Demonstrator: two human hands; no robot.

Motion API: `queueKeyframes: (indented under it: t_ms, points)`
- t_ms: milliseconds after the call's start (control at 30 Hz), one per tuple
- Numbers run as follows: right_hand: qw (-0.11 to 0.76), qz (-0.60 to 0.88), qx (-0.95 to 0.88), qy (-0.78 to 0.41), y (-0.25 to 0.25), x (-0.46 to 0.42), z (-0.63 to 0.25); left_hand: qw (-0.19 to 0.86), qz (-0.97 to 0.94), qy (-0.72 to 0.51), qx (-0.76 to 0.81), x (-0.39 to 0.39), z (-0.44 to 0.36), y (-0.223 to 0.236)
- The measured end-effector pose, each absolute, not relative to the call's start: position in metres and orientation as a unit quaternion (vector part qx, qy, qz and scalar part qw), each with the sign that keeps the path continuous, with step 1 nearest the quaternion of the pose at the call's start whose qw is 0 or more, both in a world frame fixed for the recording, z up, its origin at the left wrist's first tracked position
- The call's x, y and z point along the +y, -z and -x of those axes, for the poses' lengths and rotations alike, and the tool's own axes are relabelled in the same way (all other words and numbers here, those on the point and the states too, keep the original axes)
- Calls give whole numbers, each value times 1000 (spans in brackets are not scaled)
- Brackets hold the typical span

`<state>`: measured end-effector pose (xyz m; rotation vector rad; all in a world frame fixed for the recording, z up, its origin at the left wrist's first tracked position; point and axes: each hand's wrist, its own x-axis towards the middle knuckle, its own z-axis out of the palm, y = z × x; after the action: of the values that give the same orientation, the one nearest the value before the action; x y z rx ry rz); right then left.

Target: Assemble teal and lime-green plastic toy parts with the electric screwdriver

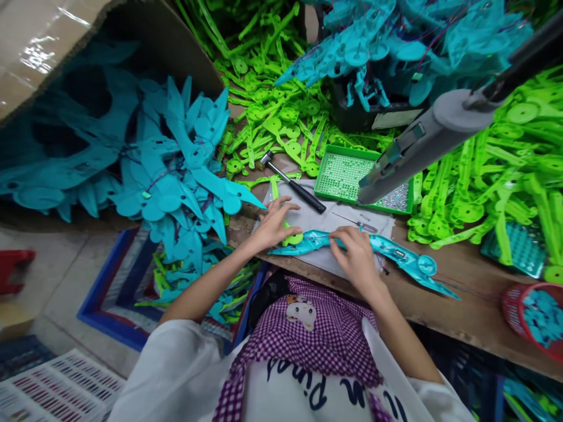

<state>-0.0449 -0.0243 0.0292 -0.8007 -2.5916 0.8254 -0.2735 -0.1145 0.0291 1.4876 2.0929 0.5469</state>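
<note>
A long, curved turquoise plastic half-shell (pixel 402 255) lies across a white cloth (pixel 323 220) on the bench in front of me. My right hand (pixel 355 255) is over its middle, thumb and fingers drawn together on the shell; anything small between the fingertips is hidden. Toward the shell's left end, my left hand (pixel 276 225) has its fingers spread, thumb beside a bright green plastic part (pixel 291 234). Beyond the hands, a hammer with a black handle (pixel 308 196) rests on the cloth. A thin screwdriver-like tool (pixel 358 223) lies close to my right fingers.
A green tray (pixel 323 193) holds small metal pieces, with a grey hanging tool (pixel 422 143) slanting above it. Turquoise parts (pixel 176 152) spill from a cardboard box (pixel 176 41) at left. Green parts (pixel 461 181) are heaped behind and right. A red basket (pixel 512 310) stands at the right.
</note>
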Motion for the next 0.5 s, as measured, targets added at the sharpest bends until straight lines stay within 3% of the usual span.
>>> queueKeyframes:
  t_ms: [200, 333, 500]
  points:
    - [93, 199, -944, -248, -14, -47, 66, 260, -508, -218, 792, -118, 269, -25]
    - [73, 188, -936, -289, -7, -41, 59, 254, -505, -242, 789, -119, 269, -22]
    - [196, 257, -863, -389, -32, -24, 49, 268, -492, -253, 789, -121, 269, -20]
